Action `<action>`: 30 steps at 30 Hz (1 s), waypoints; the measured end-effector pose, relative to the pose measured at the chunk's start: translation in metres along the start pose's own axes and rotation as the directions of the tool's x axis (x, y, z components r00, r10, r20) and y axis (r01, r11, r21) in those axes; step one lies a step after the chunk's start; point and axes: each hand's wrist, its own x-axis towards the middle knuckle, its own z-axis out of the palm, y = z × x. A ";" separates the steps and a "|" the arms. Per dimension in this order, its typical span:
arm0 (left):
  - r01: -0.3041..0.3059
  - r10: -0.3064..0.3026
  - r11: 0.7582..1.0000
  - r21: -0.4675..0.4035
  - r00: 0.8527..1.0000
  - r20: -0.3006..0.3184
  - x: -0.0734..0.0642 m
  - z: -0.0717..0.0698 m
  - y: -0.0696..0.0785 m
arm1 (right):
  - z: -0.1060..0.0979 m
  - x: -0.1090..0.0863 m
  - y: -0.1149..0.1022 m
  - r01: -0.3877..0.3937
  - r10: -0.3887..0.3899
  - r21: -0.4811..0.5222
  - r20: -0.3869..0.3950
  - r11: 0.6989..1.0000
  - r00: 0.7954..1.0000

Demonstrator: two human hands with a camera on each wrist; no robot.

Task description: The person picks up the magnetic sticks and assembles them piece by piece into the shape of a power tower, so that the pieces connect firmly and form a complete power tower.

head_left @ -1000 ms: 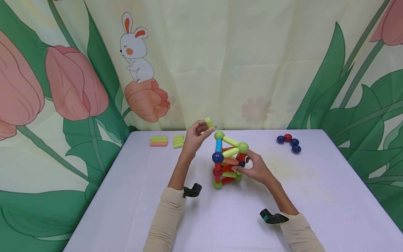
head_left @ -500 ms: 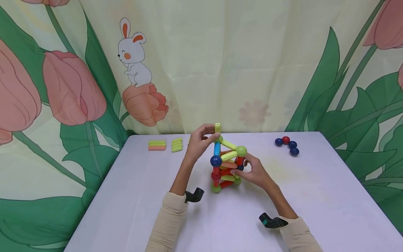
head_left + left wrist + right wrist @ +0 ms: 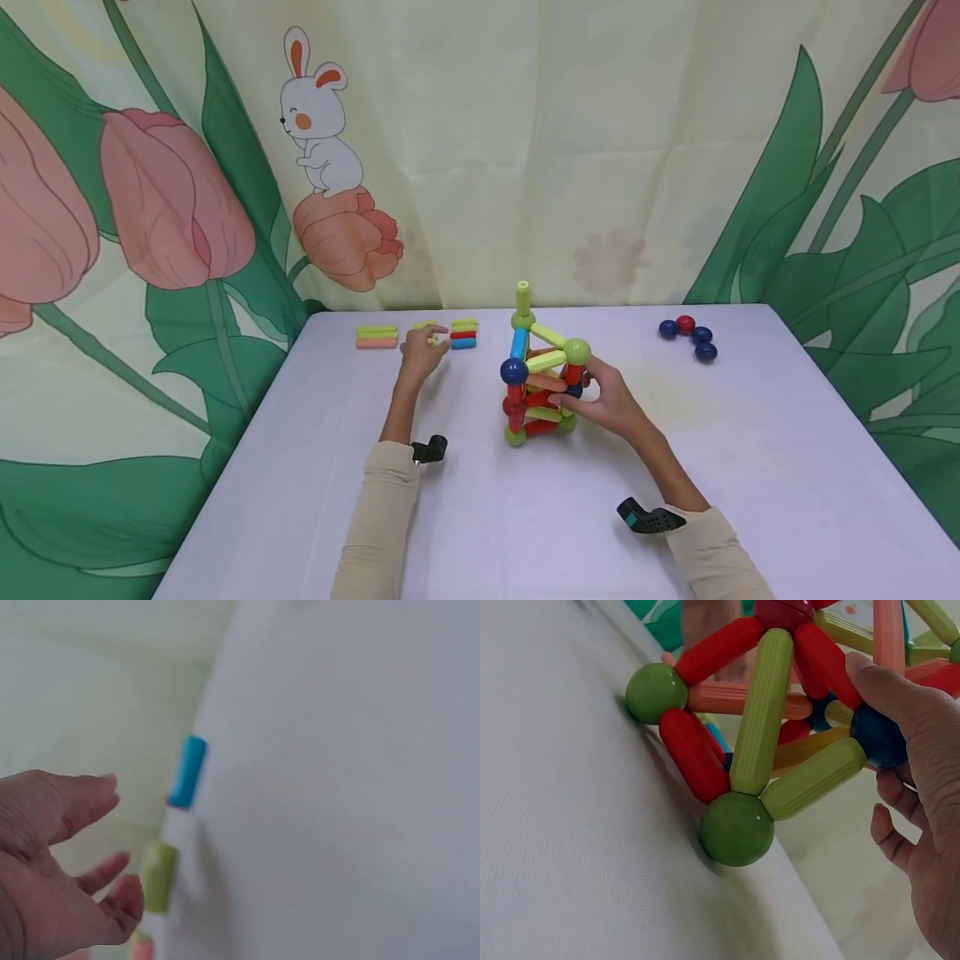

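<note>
A tower of magnetic rods and balls [image 3: 546, 362] stands on the table in the head view, in red, green, blue and orange. One yellow-green rod [image 3: 522, 298] points straight up from its top left green ball [image 3: 522, 320]. My right hand [image 3: 611, 406] grips the tower's right side, thumb and fingers about a dark blue ball [image 3: 879, 736] and a red rod [image 3: 826, 666]. My left hand [image 3: 422, 353] is over the small yellow-green rods [image 3: 159, 876] at the back, partly covering them. In the left wrist view its thumb and fingers are spread apart with nothing between them.
Left of the left hand lie yellow-green and orange rods [image 3: 377, 342]. To its right are a blue rod [image 3: 463, 343], a red rod [image 3: 462, 335] and yellow-green ones. Several loose dark blue balls [image 3: 705, 353] and a red ball [image 3: 686, 324] lie at the back right.
My left hand set the yellow-green rod upright on the top green ball, let go, and moved left and down to the loose rods. My right hand stays on the tower.
</note>
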 end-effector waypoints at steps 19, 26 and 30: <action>-0.050 0.058 0.936 0.347 0.998 -0.013 -0.003 0.002 -0.020 | -0.013 0.006 -0.041 0.014 -0.014 0.011 -0.003 1.000 1.000; -0.133 0.144 0.968 -0.213 0.989 0.036 -0.023 -0.007 0.023 | -0.011 0.004 -0.036 -0.006 0.006 -0.009 0.011 1.000 1.000; -0.203 0.260 0.882 -0.425 0.962 0.081 -0.046 -0.014 0.061 | -0.004 0.000 -0.017 -0.025 0.025 -0.033 0.004 0.999 1.000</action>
